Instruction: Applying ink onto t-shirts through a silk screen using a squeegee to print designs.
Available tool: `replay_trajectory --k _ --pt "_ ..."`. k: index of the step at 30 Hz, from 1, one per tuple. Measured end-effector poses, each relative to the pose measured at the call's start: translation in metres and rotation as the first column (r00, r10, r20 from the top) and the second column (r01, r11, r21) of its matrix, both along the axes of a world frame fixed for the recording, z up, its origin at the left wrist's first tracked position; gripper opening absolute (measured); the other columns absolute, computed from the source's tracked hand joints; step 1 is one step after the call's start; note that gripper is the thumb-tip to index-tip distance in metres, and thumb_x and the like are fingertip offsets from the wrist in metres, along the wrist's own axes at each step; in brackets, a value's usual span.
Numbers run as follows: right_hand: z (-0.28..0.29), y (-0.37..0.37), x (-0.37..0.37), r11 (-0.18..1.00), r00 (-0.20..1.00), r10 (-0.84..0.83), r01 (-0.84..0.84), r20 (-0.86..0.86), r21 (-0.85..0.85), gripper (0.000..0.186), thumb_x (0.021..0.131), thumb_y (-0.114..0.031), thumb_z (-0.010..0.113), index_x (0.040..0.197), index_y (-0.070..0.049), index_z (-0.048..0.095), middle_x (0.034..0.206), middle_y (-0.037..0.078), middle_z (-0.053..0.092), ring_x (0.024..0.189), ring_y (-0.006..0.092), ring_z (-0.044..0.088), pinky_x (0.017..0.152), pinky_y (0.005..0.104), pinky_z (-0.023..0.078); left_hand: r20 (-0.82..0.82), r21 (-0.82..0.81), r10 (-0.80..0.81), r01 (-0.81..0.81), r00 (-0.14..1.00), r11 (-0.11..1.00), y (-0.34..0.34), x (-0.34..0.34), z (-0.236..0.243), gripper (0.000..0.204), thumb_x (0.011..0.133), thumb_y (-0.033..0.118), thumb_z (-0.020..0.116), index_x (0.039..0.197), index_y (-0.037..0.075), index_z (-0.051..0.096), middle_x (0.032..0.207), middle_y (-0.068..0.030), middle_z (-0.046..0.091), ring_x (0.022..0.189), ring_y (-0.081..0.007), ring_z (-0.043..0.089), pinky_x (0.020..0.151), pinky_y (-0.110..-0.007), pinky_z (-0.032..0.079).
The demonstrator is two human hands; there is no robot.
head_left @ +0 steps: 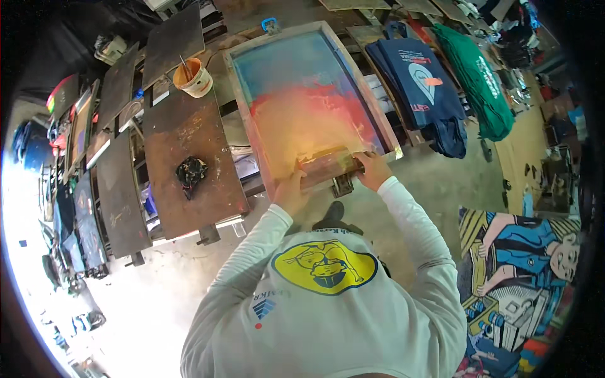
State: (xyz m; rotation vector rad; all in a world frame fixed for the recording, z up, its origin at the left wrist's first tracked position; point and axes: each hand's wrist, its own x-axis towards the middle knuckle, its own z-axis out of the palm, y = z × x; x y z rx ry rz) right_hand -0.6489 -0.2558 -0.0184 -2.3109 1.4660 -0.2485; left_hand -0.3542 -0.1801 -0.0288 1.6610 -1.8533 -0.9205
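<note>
A wood-edged printing screen (302, 66) lies ahead of me, its mesh stained blue at the top and red and orange-yellow lower down. Across its near end is a paint-smeared squeegee (328, 162), gripped at both ends. My left hand (292, 186) has its fingers around the left end; my right hand (373, 169) holds the right end near the screen's right corner. A metal fitting (342, 186) shows below the squeegee. A blue clamp (270, 25) sits at the far edge of the screen.
Dark worn boards (173, 138) on my left carry a paint pot (193, 82) with a stick and a crumpled black lump (191, 173). Navy bags (416, 82) and green bags (472, 82) lie right of the screen. A painted cartoon panel (517, 264) is at lower right.
</note>
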Motion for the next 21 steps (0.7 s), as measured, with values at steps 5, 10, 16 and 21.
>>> replay_trajectory --k 5,10,16,21 --pt "0.001 -0.018 0.004 0.996 0.994 0.085 -0.085 0.071 0.003 0.044 0.074 -0.022 0.080 0.111 -0.007 0.061 0.104 0.016 0.066 0.104 0.0375 0.061 0.093 0.0467 0.049 0.069 -0.132 0.194 -0.184 0.978 0.974 0.004 -0.015 -0.005 0.042 0.073 0.017 0.079 0.109 0.008 0.061 0.096 -0.0170 0.068 0.082 -0.0345 0.068 0.076 -0.042 0.055" --pt "0.022 -0.065 0.021 0.967 0.949 0.229 -0.248 0.218 0.060 0.045 0.076 -0.028 0.079 0.110 -0.006 0.059 0.102 0.017 0.067 0.100 0.0376 0.063 0.085 0.0465 0.052 0.116 -0.340 0.239 -0.188 0.964 0.921 -0.012 -0.005 0.035 0.042 0.075 0.018 0.076 0.114 0.009 0.064 0.103 -0.0182 0.067 0.091 -0.0373 0.067 0.080 -0.045 0.055" --pt "0.028 -0.132 0.081 0.853 0.835 0.521 -0.500 -0.176 0.150 0.058 0.074 -0.036 0.081 0.118 -0.008 0.057 0.110 0.019 0.068 0.105 0.0392 0.064 0.088 0.0475 0.051 0.301 -0.064 0.130 -0.115 0.945 0.991 -0.076 0.025 0.028 0.046 0.076 0.021 0.076 0.117 0.005 0.061 0.111 -0.0212 0.066 0.107 -0.0383 0.063 0.090 -0.047 0.051" --pt "0.006 -0.162 0.100 0.851 0.840 0.505 -0.447 -0.198 0.274 0.067 0.073 -0.041 0.081 0.125 -0.007 0.055 0.113 0.021 0.067 0.107 0.0389 0.064 0.092 0.0476 0.051 0.419 0.077 -0.062 0.033 0.906 0.996 -0.124 0.039 0.003 0.052 0.075 0.022 0.079 0.119 0.002 0.058 0.109 -0.0232 0.066 0.107 -0.0396 0.063 0.091 -0.047 0.050"
